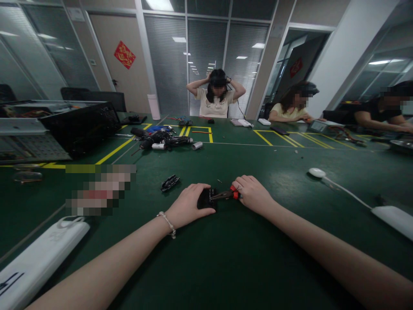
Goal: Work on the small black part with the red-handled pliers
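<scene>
Pliers [227, 194] — dark metal, plastic-looking red grips [234, 192]; black block [204, 200] — matt, plastic-looking; green tabletop [206, 258] smooth, faintly glossy

We see a big black case [85, 129] at the left and a long white box [45, 258] at the lower left. At the upper left, we spot a red sign [125, 55] on a door [129, 84]. We see a person [213, 106] at the upper middle.

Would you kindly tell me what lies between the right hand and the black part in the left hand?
In the head view, red-handled pliers span from the right hand to the black part.
</scene>
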Demonstrator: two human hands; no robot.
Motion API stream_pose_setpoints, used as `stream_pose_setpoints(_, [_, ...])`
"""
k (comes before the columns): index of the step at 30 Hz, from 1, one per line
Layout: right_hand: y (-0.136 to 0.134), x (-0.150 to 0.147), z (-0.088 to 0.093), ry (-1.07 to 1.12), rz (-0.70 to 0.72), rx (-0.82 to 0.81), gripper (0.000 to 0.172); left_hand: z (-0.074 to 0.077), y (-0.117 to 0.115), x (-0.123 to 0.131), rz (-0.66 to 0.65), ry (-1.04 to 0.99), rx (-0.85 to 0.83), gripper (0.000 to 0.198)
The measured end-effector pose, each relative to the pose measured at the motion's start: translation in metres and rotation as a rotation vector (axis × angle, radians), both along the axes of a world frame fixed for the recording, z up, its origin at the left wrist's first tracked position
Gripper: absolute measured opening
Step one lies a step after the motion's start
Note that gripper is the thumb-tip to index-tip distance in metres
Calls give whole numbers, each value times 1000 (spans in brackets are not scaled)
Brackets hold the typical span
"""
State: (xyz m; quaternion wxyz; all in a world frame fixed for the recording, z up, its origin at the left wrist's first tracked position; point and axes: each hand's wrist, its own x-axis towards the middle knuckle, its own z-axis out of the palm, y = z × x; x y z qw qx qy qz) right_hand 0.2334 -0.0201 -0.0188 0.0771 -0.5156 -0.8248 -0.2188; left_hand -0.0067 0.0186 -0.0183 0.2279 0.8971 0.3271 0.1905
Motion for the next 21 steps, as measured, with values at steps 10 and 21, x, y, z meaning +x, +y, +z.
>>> stream_pose_setpoints(10, [0,-2,2,-28,-7,-4,25,3,-3,1,-19,3,58,56])
stream_pose_setpoints(21, [0,-1,2,-14,-6,-19,26,0,-1,0,-18,-1,44,54])
